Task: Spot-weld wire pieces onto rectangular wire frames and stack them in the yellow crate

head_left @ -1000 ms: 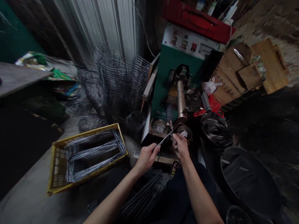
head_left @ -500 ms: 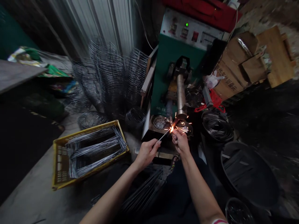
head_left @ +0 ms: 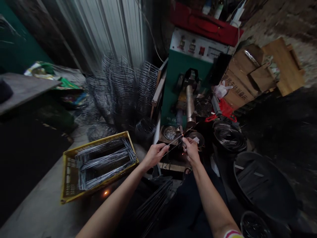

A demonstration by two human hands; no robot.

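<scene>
My left hand (head_left: 155, 156) pinches a thin metal wire (head_left: 175, 140) that slants up to the right toward the electrodes of a green spot welding machine (head_left: 169, 96). Close to the weld point, my right hand (head_left: 191, 149) is closed, its fingertips at the wire's far end where a small orange spot glows. A second thin wire line runs just below the first; whether both belong to one bent piece I cannot tell. Beside the electrodes sits a round dish of small metal bits (head_left: 169, 133). The upper welding arm (head_left: 190, 104) reaches down just above my hands.
A yellow crate (head_left: 64, 177) of bent wire frames stands on the floor at left. Behind it are stacked wire baskets (head_left: 122, 89). Loose rods (head_left: 156, 198) lie near my lap. At right are a wire coil (head_left: 229, 135), a black tub (head_left: 269, 198) and cardboard boxes (head_left: 237, 86).
The bright burst of sparks at the weld point has died to a small glow. One stray spark shows near the crate. The machine's green light is no longer lit; both hands keep their grip.
</scene>
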